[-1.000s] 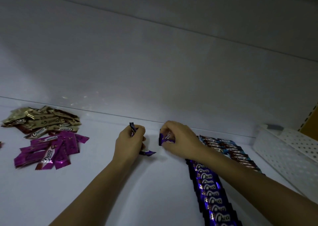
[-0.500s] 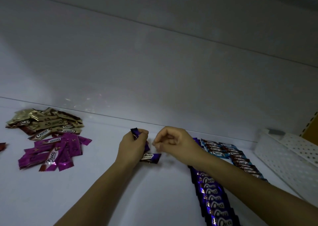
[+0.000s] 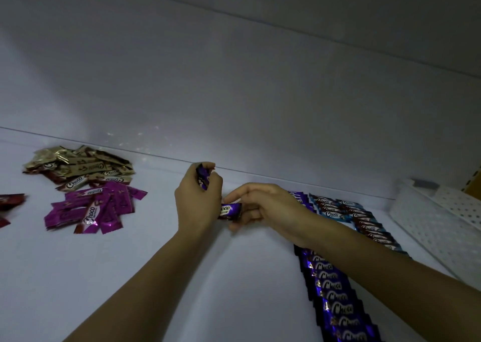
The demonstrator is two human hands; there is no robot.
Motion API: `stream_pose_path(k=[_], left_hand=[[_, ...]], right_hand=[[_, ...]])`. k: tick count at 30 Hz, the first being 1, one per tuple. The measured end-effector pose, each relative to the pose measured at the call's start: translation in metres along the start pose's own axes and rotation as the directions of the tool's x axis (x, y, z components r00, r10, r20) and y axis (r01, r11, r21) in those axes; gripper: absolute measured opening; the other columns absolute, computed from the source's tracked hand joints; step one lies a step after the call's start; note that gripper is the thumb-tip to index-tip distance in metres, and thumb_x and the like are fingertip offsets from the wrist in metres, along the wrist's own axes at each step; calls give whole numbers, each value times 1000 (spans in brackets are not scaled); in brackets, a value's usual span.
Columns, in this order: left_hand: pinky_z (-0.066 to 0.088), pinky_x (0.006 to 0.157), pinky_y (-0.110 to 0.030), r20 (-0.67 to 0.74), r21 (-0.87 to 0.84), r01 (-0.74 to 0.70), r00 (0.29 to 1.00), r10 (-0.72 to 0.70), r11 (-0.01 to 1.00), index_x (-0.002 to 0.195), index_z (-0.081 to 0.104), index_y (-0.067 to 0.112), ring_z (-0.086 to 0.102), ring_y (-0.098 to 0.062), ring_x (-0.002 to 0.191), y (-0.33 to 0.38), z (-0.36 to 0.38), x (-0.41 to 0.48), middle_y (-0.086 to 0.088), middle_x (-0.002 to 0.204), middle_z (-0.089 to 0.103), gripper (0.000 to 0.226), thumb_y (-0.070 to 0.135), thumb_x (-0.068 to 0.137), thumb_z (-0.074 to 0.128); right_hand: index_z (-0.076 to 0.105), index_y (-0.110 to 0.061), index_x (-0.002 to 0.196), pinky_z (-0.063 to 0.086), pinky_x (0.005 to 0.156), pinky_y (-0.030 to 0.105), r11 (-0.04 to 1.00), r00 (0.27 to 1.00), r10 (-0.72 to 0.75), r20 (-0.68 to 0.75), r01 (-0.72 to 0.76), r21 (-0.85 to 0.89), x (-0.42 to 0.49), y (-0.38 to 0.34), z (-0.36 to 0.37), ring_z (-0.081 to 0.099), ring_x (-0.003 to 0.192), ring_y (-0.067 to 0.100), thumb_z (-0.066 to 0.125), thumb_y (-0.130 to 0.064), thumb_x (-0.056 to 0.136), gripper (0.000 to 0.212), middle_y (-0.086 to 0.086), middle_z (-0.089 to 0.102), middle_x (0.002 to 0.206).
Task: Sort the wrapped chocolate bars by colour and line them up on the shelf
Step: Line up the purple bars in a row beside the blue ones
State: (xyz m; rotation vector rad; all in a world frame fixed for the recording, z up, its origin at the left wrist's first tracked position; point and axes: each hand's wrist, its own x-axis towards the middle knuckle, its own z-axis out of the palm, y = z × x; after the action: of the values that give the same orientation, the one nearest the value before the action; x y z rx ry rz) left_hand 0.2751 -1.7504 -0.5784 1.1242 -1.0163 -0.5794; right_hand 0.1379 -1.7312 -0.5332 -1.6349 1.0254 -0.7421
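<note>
Violet-blue foil wraps the small chocolate bar [image 3: 230,210] held just above the white shelf [image 3: 234,289], at its middle and near the back wall. The right hand [image 3: 263,206] pinches the bar's right end, fingers [image 3: 239,192] curled over it. The bar's left end is hidden behind the left hand [image 3: 197,203], whose fingers are clamped on an upright violet-blue bundle [image 3: 204,179] of at least 1 more bar.

The bar looks light and thin, stiff inside but slick and crinkly outside. Gripping across the flat body probably holds better than the crimped end flap, which would bend and slip.

Its likely place is the overlapping violet-blue row [image 3: 335,297] at the near right, beside the light-blue-and-brown row [image 3: 364,222]. A loose magenta heap [image 3: 91,209] and a gold heap [image 3: 80,167] lie at the far left.
</note>
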Motion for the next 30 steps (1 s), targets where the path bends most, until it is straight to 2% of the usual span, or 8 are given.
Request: stream_pose_path(k=[3,5,10,15,19,24,27,30], left_hand=[[50,70,-28,-25,-13,-55,998,54,998,100,59,26,63,-19,73,5,-2,-1,2,84,64,16,14,91,54],[52,70,-33,-25,-17,-64,998,63,998,101,59,25,64,-23,74,6,-2,-3,0,85,64,15,15,92,54],[45,53,-11,-61,-141,38,997,-47,989,89,60,28,60,4,54,6,0,0,12,63,60,19,11,92,54],[47,51,-24,0,-220,161,986,-165,962,86,62,32,57,-1,46,2,3,4,12,56,59,19,15,91,54],[45,47,-13,-21,-191,121,992,-128,974,85,60,34,57,3,48,-1,2,6,13,57,61,21,15,92,53],[47,43,-15,99,-62,148,985,-142,987,106,52,27,57,5,50,-8,4,2,11,76,56,15,20,93,57],[46,51,-22,150,-36,144,979,-137,989,113,51,29,57,-4,61,-7,7,0,15,80,55,26,24,91,62],[45,54,-25,182,-1,117,977,-115,993,109,56,28,58,-2,63,-6,9,0,15,83,57,22,23,89,63]], right_hand=[[69,-19,94,56,82,29,1000,998,15,63,-13,-25,-1,-1,-1,71,78,23,44,-2,93,31,3,74,89],[68,-20,94,57,82,29,999,997,25,71,-23,-26,-2,0,0,71,78,22,47,-2,93,28,3,72,92],[69,-11,91,53,76,23,998,997,-66,-28,65,-16,-3,2,-5,69,75,16,62,-5,88,10,0,74,82],[70,-11,82,53,72,20,998,998,-9,-67,4,-68,-2,6,-10,68,75,11,74,-14,80,5,3,73,80],[71,-17,89,51,74,16,976,997,-29,-68,14,-216,-2,9,-18,67,75,5,72,-3,80,16,-4,72,75],[74,-18,94,44,65,10,756,985,-5,-172,-109,-645,-1,18,-42,60,64,-7,73,-11,80,16,-10,69,77],[74,-21,94,47,78,18,648,971,-47,-235,-149,-747,-1,24,-55,62,76,0,74,-17,80,15,-9,71,87],[75,-25,90,41,84,21,571,954,-123,-275,-159,-806,3,26,-63,54,72,-3,75,-22,79,11,-18,62,76]])
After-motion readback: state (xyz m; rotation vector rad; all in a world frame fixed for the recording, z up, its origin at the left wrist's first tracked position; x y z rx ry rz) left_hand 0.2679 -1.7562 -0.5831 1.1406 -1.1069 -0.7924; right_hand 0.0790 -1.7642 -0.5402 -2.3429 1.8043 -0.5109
